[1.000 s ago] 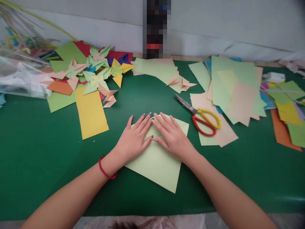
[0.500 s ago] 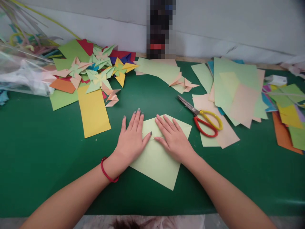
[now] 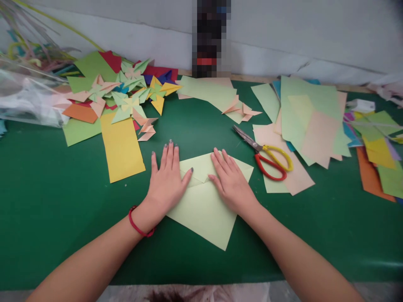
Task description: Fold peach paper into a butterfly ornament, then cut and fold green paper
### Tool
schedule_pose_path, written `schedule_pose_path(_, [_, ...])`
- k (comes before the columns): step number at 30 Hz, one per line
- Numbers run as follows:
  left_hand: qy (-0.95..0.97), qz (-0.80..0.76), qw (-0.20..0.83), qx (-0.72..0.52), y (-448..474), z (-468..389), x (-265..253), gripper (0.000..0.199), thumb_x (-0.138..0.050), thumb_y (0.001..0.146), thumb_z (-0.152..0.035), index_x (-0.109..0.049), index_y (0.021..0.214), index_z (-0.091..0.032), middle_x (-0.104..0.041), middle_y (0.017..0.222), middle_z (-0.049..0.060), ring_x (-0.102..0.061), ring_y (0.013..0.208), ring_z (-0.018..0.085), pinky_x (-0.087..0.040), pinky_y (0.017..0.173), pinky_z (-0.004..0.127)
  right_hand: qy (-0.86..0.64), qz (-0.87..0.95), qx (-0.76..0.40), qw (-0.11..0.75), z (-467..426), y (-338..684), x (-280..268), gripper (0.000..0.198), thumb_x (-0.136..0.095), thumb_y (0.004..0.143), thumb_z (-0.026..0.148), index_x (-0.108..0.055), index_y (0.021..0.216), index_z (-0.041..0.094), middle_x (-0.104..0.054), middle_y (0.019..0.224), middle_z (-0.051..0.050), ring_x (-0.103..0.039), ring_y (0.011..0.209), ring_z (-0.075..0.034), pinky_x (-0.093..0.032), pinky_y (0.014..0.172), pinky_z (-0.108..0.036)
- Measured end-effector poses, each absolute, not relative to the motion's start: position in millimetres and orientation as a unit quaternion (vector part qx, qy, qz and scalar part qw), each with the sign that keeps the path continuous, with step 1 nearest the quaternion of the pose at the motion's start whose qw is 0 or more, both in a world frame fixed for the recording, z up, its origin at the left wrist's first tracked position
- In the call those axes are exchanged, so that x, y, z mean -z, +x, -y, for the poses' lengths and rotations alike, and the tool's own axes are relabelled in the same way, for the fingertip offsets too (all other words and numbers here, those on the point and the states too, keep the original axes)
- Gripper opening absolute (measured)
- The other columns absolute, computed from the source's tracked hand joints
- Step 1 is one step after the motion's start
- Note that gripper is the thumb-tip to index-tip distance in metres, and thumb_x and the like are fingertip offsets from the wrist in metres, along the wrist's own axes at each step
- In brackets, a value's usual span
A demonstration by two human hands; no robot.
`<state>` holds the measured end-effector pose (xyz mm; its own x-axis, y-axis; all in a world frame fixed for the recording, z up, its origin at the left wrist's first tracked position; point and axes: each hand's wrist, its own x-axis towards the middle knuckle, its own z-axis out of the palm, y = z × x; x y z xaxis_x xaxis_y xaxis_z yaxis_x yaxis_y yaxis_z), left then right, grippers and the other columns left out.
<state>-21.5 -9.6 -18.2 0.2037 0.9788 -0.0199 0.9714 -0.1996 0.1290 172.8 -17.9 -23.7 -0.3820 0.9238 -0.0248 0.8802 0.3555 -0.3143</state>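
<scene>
A pale green sheet of paper (image 3: pixel 204 214) lies on the green table, its far part folded over so that creased flaps meet near the middle. My left hand (image 3: pixel 166 180) rests flat on the sheet's left side, fingers stretched out and thumb pointing toward the centre. On the right side of the same sheet, my right hand (image 3: pixel 231 182) lies flat with its fingers extended. Parts of the paper are hidden under both palms. Just right of the sheet are scissors (image 3: pixel 260 149) with one yellow and one red handle, lying on pale paper pieces.
Folded paper stars (image 3: pixel 130 105) and coloured sheets are piled at the back left, beside a clear plastic bag (image 3: pixel 28 98). A yellow sheet (image 3: pixel 122 149) lies left of my hands. Stacked pale sheets (image 3: pixel 310 117) and a small white object (image 3: pixel 362 105) are at the right.
My left hand has slid left across the paper, and my right hand has shifted slightly right. More of the folded centre shows between them. The view has moved a little.
</scene>
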Motion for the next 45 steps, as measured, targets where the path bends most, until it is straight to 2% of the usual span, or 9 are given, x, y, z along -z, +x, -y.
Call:
schedule_pose_path(6, [0.767,-0.638,0.035,-0.061,-24.8,7.1,17.6,0.067,-0.027,0.092,-0.044,-0.021,0.144,-0.002,-0.018,0.151,0.020,-0.013,0.141,0.029,-0.009,0.113,0.052,-0.573,0.805,-0.127,0.087,12.9,180.3,24.6,0.058,-0.027,0.095,0.040,-0.016,0.148,0.017,-0.020,0.153,-0.007,-0.012,0.141,-0.024,-0.022,0.113,-0.049])
schedule_pose_path(11, [0.805,-0.587,0.021,-0.085,-15.4,13.5,9.5,0.064,-0.028,0.093,-0.039,-0.016,0.145,-0.004,-0.010,0.153,0.016,-0.006,0.142,0.026,-0.006,0.114,0.051,-0.586,0.797,-0.112,0.089,11.1,178.5,26.2,0.059,-0.027,0.095,0.041,-0.020,0.147,0.014,-0.021,0.152,-0.009,-0.012,0.141,-0.025,-0.021,0.113,-0.047])
schedule_pose_path(22, [0.822,-0.563,0.076,-0.034,-15.7,12.4,20.7,0.064,-0.024,0.094,-0.044,-0.023,0.144,-0.005,-0.016,0.152,0.015,-0.017,0.141,0.025,-0.014,0.114,0.048,-0.593,0.788,-0.115,0.117,10.9,173.4,27.9,0.062,-0.030,0.094,0.044,-0.021,0.147,0.015,-0.022,0.152,-0.010,-0.013,0.141,-0.025,-0.020,0.113,-0.049])
schedule_pose_path(27, [0.822,-0.566,0.061,-0.020,-18.6,6.4,19.0,0.063,-0.023,0.094,-0.044,-0.022,0.144,-0.006,-0.014,0.153,0.014,-0.016,0.141,0.025,-0.008,0.113,0.052,-0.556,0.798,-0.143,0.182,10.8,182.0,16.5,0.051,-0.035,0.094,0.033,-0.032,0.142,0.016,-0.021,0.152,-0.009,-0.009,0.142,-0.022,-0.025,0.112,-0.047])
schedule_pose_path(30, [0.818,-0.573,0.059,-0.018,-21.5,1.1,19.1,0.063,-0.023,0.094,-0.045,-0.021,0.144,-0.007,-0.014,0.153,0.013,-0.016,0.141,0.025,-0.008,0.113,0.052,-0.512,0.821,-0.146,0.207,10.5,191.0,7.9,0.039,-0.040,0.092,0.022,-0.048,0.130,0.017,-0.028,0.151,-0.009,-0.016,0.141,-0.022,-0.028,0.111,-0.046])
schedule_pose_path(32, [0.816,-0.575,0.060,-0.020,-23.0,-1.6,19.2,0.063,-0.023,0.094,-0.045,-0.021,0.145,-0.007,-0.013,0.153,0.013,-0.016,0.141,0.025,-0.008,0.114,0.052,-0.473,0.846,-0.159,0.190,10.0,197.3,2.7,0.036,-0.041,0.089,0.014,-0.055,0.122,0.017,-0.032,0.148,-0.009,-0.021,0.140,-0.021,-0.029,0.111,-0.043])
schedule_pose_path(36, [0.815,-0.576,0.062,-0.018,-23.6,-3.5,19.0,0.062,-0.026,0.093,-0.044,-0.022,0.144,-0.008,-0.014,0.153,0.013,-0.017,0.141,0.025,-0.010,0.113,0.053,-0.423,0.879,-0.181,0.121,9.7,207.9,-5.3,0.048,-0.038,0.081,0.000,-0.055,0.122,0.019,-0.036,0.147,-0.007,-0.024,0.139,-0.020,-0.029,0.111,-0.042])
schedule_pose_path(41, [0.819,-0.570,0.062,-0.018,-22.9,-3.2,17.8,0.059,-0.028,0.093,-0.043,-0.025,0.144,-0.014,-0.015,0.153,0.013,-0.018,0.140,0.027,-0.012,0.111,0.056,-0.409,0.888,-0.203,0.048,12.7,220.5,-13.6,0.067,-0.040,0.071,-0.004,-0.046,0.131,0.024,-0.027,0.151,-0.003,-0.019,0.140,-0.021,-0.028,0.111,-0.045])
schedule_pose_path(45, [0.819,-0.569,0.066,-0.028,-22.9,-3.0,18.2,0.057,-0.029,0.093,-0.043,-0.026,0.143,-0.015,-0.016,0.153,0.013,-0.018,0.140,0.027,-0.012,0.111,0.057,-0.400,0.886,-0.235,-0.003,15.2,230.8,-21.6,0.073,-0.043,0.072,-0.001,-0.038,0.138,0.029,-0.015,0.155,0.000,-0.013,0.141,-0.023,-0.027,0.111,-0.047])
